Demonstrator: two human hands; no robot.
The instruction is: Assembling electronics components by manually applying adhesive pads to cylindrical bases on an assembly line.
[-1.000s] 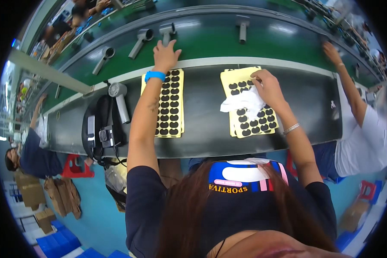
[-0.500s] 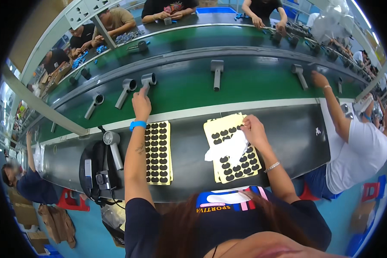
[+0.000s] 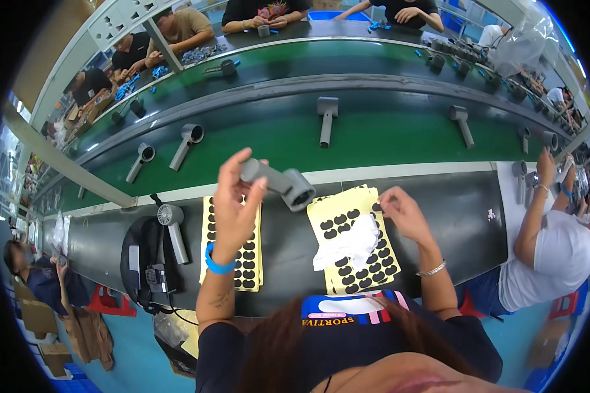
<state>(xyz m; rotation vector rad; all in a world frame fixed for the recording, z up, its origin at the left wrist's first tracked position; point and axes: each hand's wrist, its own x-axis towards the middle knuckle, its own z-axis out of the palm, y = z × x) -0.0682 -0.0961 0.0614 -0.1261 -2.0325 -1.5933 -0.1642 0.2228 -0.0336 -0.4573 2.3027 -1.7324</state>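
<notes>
My left hand [image 3: 237, 203] grips a grey handheld-fan housing [image 3: 278, 181] by its handle, thumb and fingers around the handle's end. The housing is tilted above the table, its round open head toward the right. My right hand [image 3: 403, 213] is closed in a pinch at the upper right of a yellow sheet of black stickers [image 3: 330, 283], with one black sticker [image 3: 376, 207] at the fingertips. Crumpled white paper [image 3: 351, 243] lies over the middle of that sheet. Another yellow sticker sheet [image 3: 248, 284] lies beneath my left forearm.
A green conveyor belt [image 3: 262, 144] runs beyond the table, carrying several grey housings [image 3: 326, 122]. At left lie a finished-looking handheld fan [image 3: 172, 229] and a black bag [image 3: 139, 252]. A co-worker in white [image 3: 557, 239] sits at right; others work across the belt.
My left hand has lifted the housing off the belt and brought it back over the table. My right hand has shifted slightly right and nearer. The co-worker at right has drawn an arm back.
</notes>
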